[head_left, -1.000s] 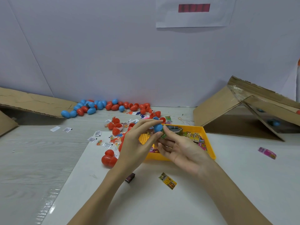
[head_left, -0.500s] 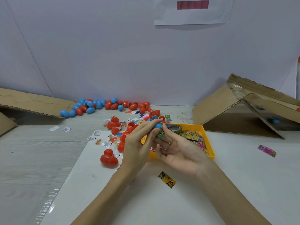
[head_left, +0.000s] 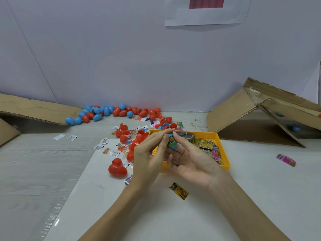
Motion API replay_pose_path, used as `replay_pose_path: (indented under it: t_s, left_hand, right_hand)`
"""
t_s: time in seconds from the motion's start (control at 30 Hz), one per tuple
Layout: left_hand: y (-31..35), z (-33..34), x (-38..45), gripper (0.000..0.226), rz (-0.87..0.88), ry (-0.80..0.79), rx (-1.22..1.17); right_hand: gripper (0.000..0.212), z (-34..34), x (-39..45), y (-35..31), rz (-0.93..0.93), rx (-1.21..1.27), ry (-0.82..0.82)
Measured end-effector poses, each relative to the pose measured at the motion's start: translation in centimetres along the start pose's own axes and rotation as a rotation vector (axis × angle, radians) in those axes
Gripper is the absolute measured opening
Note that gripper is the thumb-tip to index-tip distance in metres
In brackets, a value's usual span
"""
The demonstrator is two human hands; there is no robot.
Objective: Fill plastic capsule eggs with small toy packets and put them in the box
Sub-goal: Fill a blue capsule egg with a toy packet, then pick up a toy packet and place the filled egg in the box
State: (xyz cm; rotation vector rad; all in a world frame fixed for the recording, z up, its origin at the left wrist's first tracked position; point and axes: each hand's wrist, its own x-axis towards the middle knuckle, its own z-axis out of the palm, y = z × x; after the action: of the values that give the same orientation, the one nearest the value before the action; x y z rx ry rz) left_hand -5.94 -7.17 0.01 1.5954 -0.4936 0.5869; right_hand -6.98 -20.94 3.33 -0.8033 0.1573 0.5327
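Note:
Above the yellow tray's (head_left: 225, 154) near-left corner I hold a blue capsule egg half (head_left: 170, 136) with a green toy packet (head_left: 172, 142) sticking out of it. My left hand (head_left: 148, 159) pinches the egg from the left with thumb and fingertips. My right hand (head_left: 192, 161) cups it from below with curled fingers, and one digit presses on the packet. Most of the egg is hidden by my fingers. More packets (head_left: 206, 143) lie in the tray. The cardboard box (head_left: 243, 112) lies open at the right, with blue eggs (head_left: 295, 128) inside.
Blue and red eggs (head_left: 112, 112) are piled along the back wall. Red egg halves (head_left: 125, 134), small toys and white labels are scattered left of the tray. A red egg (head_left: 117, 168), a yellow packet (head_left: 178, 190) and a pink packet (head_left: 285, 160) lie loose. Flat cardboard (head_left: 34, 108) lies at the left.
The green packet has come up into the blue egg half between my fingers. Both hands stay together above the tray's corner.

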Motion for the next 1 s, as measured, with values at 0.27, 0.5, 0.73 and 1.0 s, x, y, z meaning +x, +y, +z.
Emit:
replay_pose_path:
  t_s: [0.27, 0.5, 0.73, 1.0]
  left_hand:
    - [-0.1, 0.2, -0.2, 0.024, -0.097, 0.020, -0.064]
    - [-0.4, -0.7, 0.7, 0.027, -0.018, -0.074, 0.065]
    - [-0.7, -1.1, 0.9, 0.028, -0.042, -0.122, 0.015]
    - [-2.0, -1.4, 0.7, 0.028, 0.203, -0.004, 0.504]
  right_hand:
    - [0.044, -0.3, 0.3, -0.1, -0.007, -0.008, -0.028]
    - [0.033, -0.7, 0.1, -0.9, -0.134, -0.122, -0.047]
    - [0.029, -0.8, 0.0, -0.7, -0.148, -0.211, -0.028]
    - [0.026, -1.5, -1.1, -10.2, -0.283, 0.009, 0.040]
